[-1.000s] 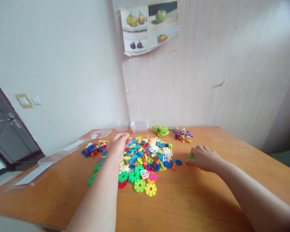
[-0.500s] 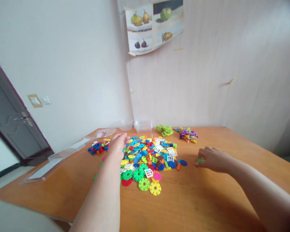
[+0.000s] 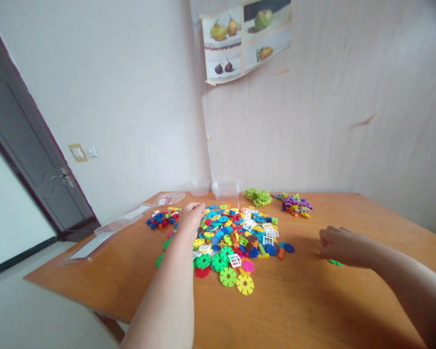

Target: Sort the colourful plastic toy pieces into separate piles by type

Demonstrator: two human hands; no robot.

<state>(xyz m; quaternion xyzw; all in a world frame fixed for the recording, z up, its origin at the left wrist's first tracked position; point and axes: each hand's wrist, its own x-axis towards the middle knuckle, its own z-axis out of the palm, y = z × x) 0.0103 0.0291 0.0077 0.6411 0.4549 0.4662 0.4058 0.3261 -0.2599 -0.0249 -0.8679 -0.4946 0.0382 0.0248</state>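
Observation:
My left hand (image 3: 193,217) reaches over the left part of a heap of colourful plastic pieces (image 3: 223,230), its fingers bent together. What lies within them, if anything, is hidden. On the right of the table, my right hand (image 3: 343,246) is low over the wood with its fingers curled in. A green slotted disc (image 3: 336,262) shows beneath it, partly covered by the hand. I cannot make out what the right fingertips hold. At the heap's front lie a light green disc (image 3: 228,277), a yellow disc (image 3: 244,284) and a white window-shaped piece (image 3: 234,261).
Red and blue blocks (image 3: 163,218) lie left of the heap. Behind stand clear plastic tubs (image 3: 225,190), with lime green pieces (image 3: 257,196) and a purple, grey and yellow pile (image 3: 297,204) to their right. Clear lids (image 3: 98,241) lie along the table's left edge.
The view has swung left. My right hand has shifted right; the green piece seen at its fingers earlier is now seen under the palm. My left hand's fingers have curled more.

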